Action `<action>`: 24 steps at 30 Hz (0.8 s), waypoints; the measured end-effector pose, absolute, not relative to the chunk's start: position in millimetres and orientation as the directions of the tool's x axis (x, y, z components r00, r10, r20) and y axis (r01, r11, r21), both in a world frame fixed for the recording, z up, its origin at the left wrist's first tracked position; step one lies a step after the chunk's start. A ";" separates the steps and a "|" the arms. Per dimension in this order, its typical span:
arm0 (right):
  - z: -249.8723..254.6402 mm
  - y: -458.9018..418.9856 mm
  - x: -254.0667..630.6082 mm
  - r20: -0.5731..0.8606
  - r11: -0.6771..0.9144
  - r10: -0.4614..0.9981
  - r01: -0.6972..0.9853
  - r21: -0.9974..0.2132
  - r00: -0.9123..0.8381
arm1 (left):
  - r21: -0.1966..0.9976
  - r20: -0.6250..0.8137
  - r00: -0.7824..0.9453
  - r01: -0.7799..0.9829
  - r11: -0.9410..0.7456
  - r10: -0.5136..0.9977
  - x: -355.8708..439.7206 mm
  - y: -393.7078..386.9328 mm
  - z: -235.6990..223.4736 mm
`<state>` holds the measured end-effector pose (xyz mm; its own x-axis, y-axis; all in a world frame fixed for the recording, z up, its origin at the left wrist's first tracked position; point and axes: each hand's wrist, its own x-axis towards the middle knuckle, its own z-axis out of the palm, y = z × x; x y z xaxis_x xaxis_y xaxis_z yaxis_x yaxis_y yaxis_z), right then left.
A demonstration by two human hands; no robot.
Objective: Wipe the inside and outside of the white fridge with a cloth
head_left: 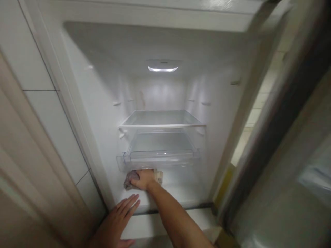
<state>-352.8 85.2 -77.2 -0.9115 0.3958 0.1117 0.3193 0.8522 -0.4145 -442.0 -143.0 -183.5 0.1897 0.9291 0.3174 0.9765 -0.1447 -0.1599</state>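
My right hand (145,178) reaches into the bottom of an open fridge (99,144), below a clear plastic drawer (162,156). Its fingers are closed on a crumpled grey-brown cloth (130,181), which lies against the lower left of the interior. A pale printed patch (159,176) shows just right of the wrist; I cannot tell whether it belongs to the cloth. Lower and to the left, my left hand (123,215) is at the fridge's front edge, fingers stretched out and holding nothing. Whether it rests on the edge is hard to tell.
A glass shelf (162,119) with a white front rim spans the fridge above the drawer. A lit lamp (162,69) is at the top. The open door (281,155) stands on the right, blurred. White tiles (55,127) line the left side.
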 end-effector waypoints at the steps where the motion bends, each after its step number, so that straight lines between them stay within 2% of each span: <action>1: -76.9 79.0 -340.1 0.115 0.860 0.382 0.307 -0.408 -0.917 | -0.175 0.333 0.193 0.975 -0.141 0.923 -443.4 -143.1 -185.6; 4: -79.8 65.2 -297.7 0.130 0.862 0.399 0.323 -0.390 -0.908 | -0.232 0.395 0.215 0.964 -0.129 0.893 -447.8 -142.5 -193.4; 9: -82.4 71.6 -227.5 0.143 0.792 0.557 0.471 -0.388 -0.818 | -0.288 0.437 0.260 0.947 -0.140 0.861 -446.7 -141.7 -187.8; 15: -79.5 109.5 -188.8 0.133 0.532 0.840 0.750 -0.392 -0.526 | -0.259 0.440 0.255 0.954 -0.150 0.861 -441.0 -140.3 -179.0; 20: -82.3 141.6 -201.3 0.148 0.418 0.908 0.817 -0.396 -0.393 | -0.248 0.449 0.221 0.962 -0.117 0.866 -435.6 -141.3 -184.1; 24: -80.0 173.1 -215.1 0.217 0.420 0.907 0.811 -0.407 -0.361 | -0.220 0.432 0.192 0.970 -0.104 0.881 -429.3 -143.0 -180.6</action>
